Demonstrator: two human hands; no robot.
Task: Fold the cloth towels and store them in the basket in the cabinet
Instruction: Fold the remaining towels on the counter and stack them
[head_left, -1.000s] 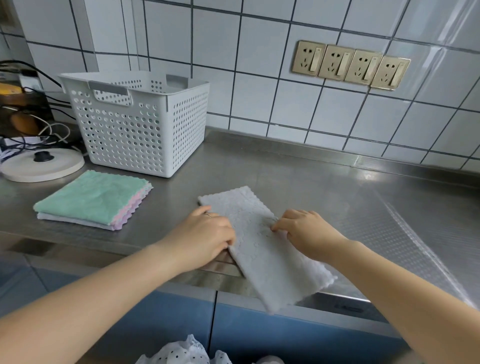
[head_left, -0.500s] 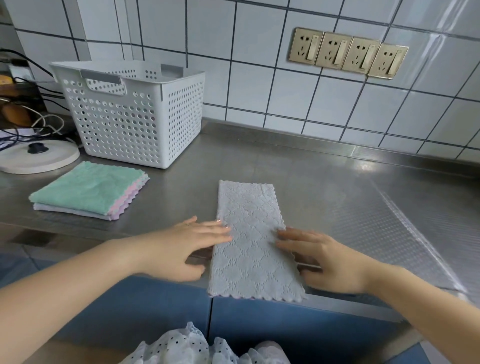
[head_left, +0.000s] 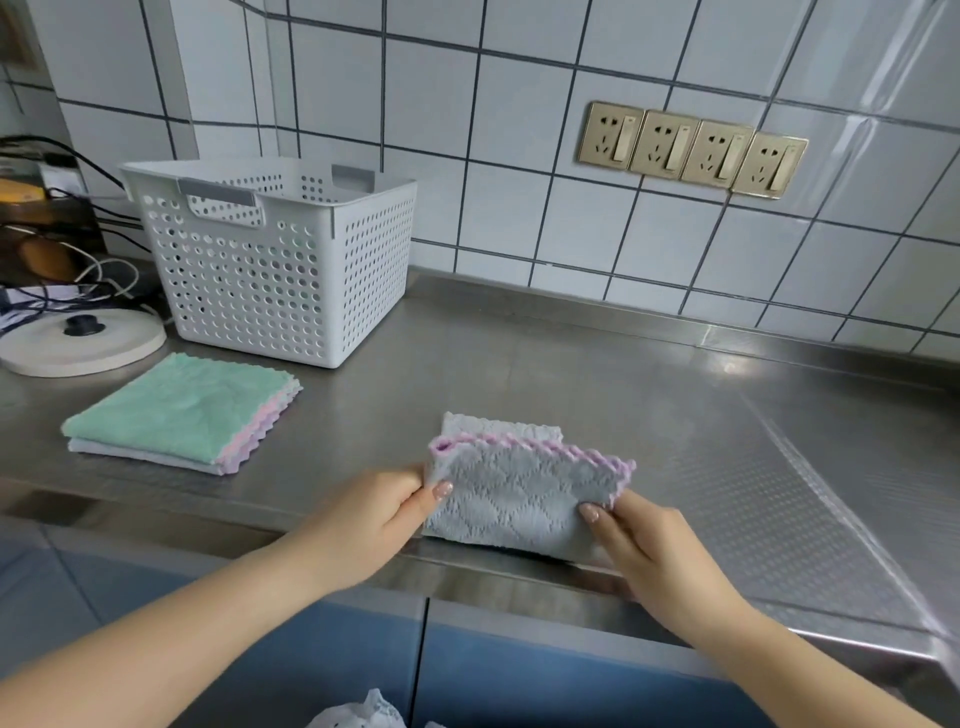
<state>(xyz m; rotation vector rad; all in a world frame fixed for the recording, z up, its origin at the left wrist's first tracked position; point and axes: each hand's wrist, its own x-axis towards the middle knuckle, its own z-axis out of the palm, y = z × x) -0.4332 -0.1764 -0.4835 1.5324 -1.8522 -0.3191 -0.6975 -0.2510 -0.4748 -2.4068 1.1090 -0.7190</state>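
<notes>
Currently mid-fold on one grey towel (head_left: 519, 499). Left hand (head_left: 374, 525) pinches the near-left corner of the raised layer between thumb and fingers; right hand (head_left: 649, 545) pinches the near-right corner the same way. Both hands clamped on cloth, none free. Lifted half stands up off the stainless tabletop (head_left: 571, 374), its lilac scalloped edge uppermost; the far half lies flat behind it, near the front edge of the tabletop, centre of scene.

Done so far, judging by layout: a folded stack (head_left: 176, 410) sits to the left, mint-green towel on top, pink and pale layers showing beneath at the zigzag edges. At least three pieces, exact count unclear. Stack is square and tidy.

White perforated basket (head_left: 270, 260) stands at the far left against the tiled wall, just beyond the stack. What shows of its interior through the holes and over the rim looks bare; the bottom is hidden, so not certain.

Left to do, my estimate: finish this fold, add it to the stack, load all towels into the basket, carry basket to the cabinet. Blue cabinet fronts (head_left: 322, 654) visible below the tabletop, doors closed. White dotted fabric (head_left: 363, 714) at the bottom edge, whether another towel or clothing, cannot tell.

Roughly halfway, folding nearly finished, storing not begun.
</notes>
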